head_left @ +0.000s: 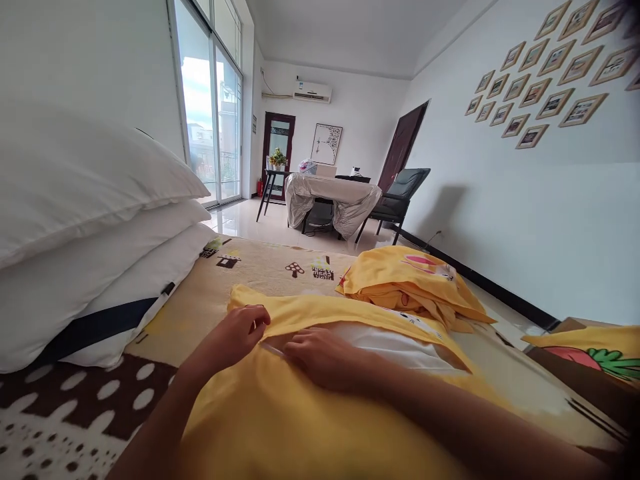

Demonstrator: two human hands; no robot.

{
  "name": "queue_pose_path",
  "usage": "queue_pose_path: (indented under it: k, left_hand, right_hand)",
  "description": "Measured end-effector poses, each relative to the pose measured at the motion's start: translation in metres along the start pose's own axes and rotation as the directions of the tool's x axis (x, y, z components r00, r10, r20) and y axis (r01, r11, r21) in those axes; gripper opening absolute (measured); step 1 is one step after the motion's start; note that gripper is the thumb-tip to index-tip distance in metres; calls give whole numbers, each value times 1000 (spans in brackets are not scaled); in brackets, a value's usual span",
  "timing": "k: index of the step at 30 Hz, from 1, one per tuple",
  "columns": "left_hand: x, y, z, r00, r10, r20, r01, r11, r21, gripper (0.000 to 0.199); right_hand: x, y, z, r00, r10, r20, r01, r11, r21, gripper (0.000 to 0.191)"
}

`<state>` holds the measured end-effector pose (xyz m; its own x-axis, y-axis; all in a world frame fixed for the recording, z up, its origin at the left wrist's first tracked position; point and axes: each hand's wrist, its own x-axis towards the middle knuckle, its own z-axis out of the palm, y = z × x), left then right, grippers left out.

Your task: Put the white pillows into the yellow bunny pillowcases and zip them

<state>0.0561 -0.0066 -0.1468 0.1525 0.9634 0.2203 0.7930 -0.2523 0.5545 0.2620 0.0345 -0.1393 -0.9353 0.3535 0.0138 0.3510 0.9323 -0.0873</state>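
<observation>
In front of me lies a yellow pillowcase (270, 400) with a long gap along its far side. A white pillow (395, 347) inside it shows through that gap. At the left end of the gap, my left hand (245, 328) has its fingers closed on the pillowcase's upper edge. My right hand (317, 353) reaches across from the right, its fingers curled at the gap's lower edge, close to the left hand. Its fingertips are partly hidden.
Stacked white pillows (100, 193) stand at the left on a patterned blanket (260, 263). Folded yellow pillowcases (410, 283) lie beyond the pillow. At the right, a cardboard box (555, 367) has yellow cloth (595, 340) on it. Further off are a covered table (335, 190) and a black chair (403, 197).
</observation>
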Motion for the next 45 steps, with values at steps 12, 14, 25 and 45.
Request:
queue_pose_path:
  k: [12,14,25,45]
  left_hand:
    - [-3,-12,0,975,-127,181,98,982,161,20]
    - [-3,-12,1,974,-117,192,85,982,167,19]
    - [2,-18,3,976,-80,203,50,987,152,20]
    - [-2,-36,6,980,109,168,-130,985,118,14]
  right_hand:
    - [42,-6,25,957,282,-62,-287,953,-98,21]
    - [41,-10,21,966,253,-47,-257,957,-134,23]
    - [55,-13,21,995,103,10,-93,933,-348,20]
    - [57,-19,15,997,-79,4,69,846,-529,18]
